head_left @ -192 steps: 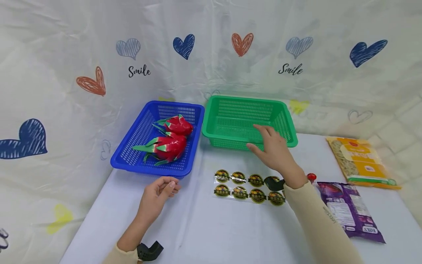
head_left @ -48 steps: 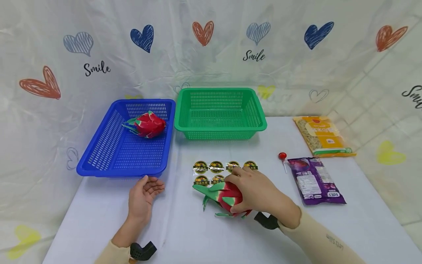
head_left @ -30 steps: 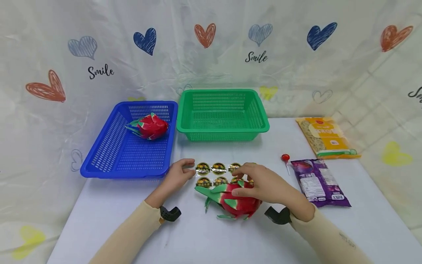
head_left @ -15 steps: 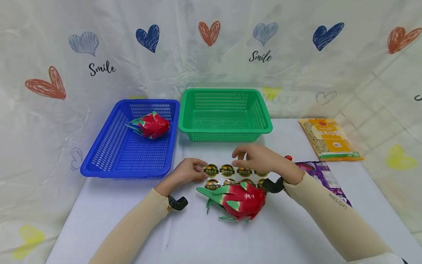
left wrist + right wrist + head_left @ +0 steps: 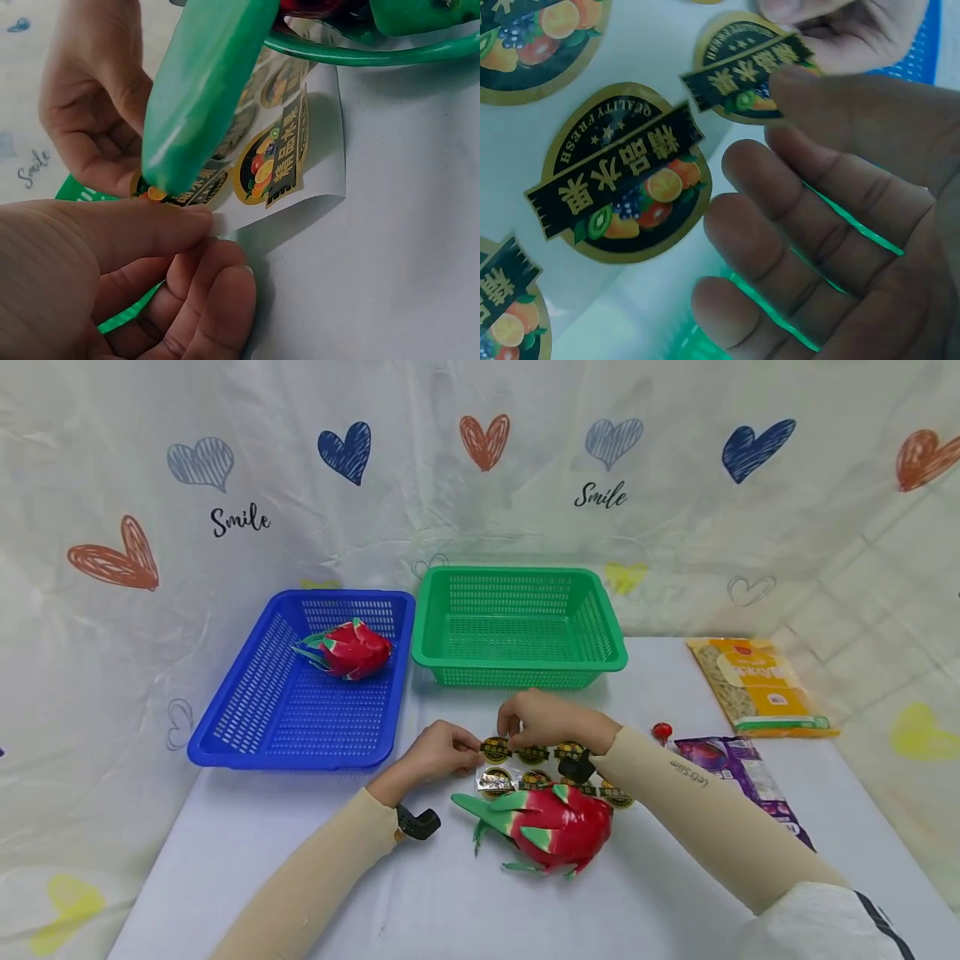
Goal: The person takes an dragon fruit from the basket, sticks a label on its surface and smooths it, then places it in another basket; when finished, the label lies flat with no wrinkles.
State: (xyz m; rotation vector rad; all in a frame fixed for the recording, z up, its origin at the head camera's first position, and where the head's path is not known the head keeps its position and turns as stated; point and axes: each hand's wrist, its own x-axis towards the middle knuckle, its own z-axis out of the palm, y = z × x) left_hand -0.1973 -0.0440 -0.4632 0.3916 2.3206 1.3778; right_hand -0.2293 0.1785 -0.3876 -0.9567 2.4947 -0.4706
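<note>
My left hand (image 5: 442, 752) pinches the left edge of a sheet of round fruit stickers (image 5: 535, 777) between thumb and fingers. Close by, my right hand (image 5: 542, 718) pinches the same sheet's far edge. In the right wrist view its thumb (image 5: 855, 120) lies over one black-and-gold sticker (image 5: 742, 67). The left wrist view shows the sheet's corner raised off the table. A red dragon fruit (image 5: 566, 827) with green leaf tips lies in front of the sheet and covers part of it. No hand touches that fruit.
A blue basket (image 5: 292, 762) at the left holds another dragon fruit (image 5: 356, 649). Beside it stands a green basket (image 5: 517, 665). To the right lie a red lollipop (image 5: 662, 732), a purple packet (image 5: 738, 768) partly behind the right sleeve, and a yellow packet (image 5: 765, 685).
One dragon fruit has come out of the blue basket onto the table. My right hand has let go of it and moved to the sticker sheet. My left hand has moved right to the sheet.
</note>
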